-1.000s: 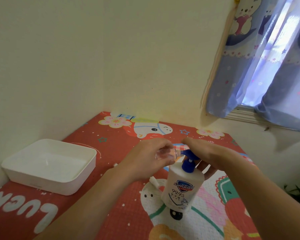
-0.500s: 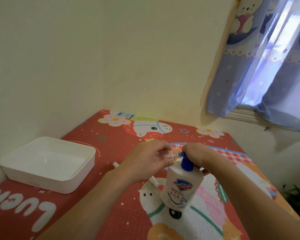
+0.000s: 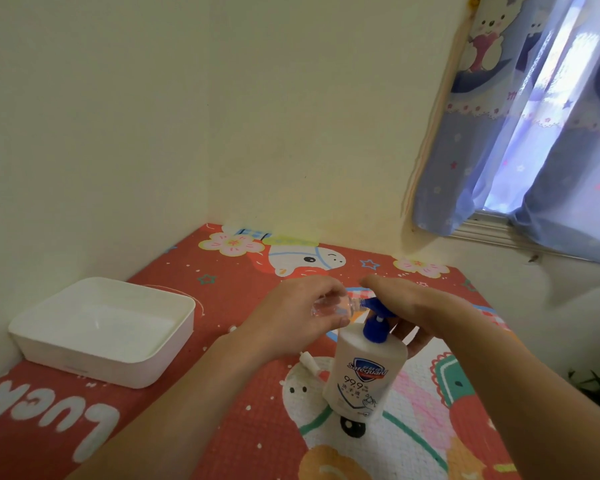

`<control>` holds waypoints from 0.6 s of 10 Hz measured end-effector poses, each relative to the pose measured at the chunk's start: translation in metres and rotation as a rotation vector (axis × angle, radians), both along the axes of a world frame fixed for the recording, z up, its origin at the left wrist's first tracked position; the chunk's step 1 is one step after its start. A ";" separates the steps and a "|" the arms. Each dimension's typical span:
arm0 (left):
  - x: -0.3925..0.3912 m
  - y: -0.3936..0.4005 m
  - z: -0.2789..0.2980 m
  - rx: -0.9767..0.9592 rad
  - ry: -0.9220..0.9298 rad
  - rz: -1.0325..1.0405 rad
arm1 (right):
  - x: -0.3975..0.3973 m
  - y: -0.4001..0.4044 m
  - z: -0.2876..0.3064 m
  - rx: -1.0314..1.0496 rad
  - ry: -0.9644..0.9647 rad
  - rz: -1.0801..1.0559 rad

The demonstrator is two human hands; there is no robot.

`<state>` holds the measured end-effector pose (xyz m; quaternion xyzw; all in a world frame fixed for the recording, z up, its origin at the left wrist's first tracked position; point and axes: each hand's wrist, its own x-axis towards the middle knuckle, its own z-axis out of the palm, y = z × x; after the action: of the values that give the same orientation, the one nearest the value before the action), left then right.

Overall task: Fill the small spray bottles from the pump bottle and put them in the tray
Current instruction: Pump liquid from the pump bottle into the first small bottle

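Clear small spray bottle, pinched sideways in the left hand, met the pump bottle nozzle to catch soap; the right hand lay flat, pressing the pump. White tray sat empty, left.

Cream walls, blue curtain, perhaps daylight.

Red cartoon mat carries white tray, pump bottle.
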<state>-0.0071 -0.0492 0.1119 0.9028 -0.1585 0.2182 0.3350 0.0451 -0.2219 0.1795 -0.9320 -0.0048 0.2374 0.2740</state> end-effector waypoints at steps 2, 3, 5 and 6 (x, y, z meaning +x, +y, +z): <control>0.000 -0.001 0.000 -0.004 -0.002 0.010 | 0.002 0.003 -0.007 0.007 -0.068 -0.028; 0.001 -0.002 -0.001 -0.006 0.001 0.008 | -0.004 0.007 -0.007 0.035 -0.087 -0.067; 0.002 -0.002 -0.008 -0.015 0.015 0.018 | 0.001 0.012 -0.012 -0.062 -0.270 0.047; 0.002 -0.002 -0.010 -0.035 0.022 0.020 | 0.004 0.009 -0.015 -0.205 -0.313 0.187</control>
<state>-0.0051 -0.0516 0.1023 0.9008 -0.1418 0.2142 0.3501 0.0495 -0.2128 0.1640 -0.9760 -0.1095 0.1133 0.1504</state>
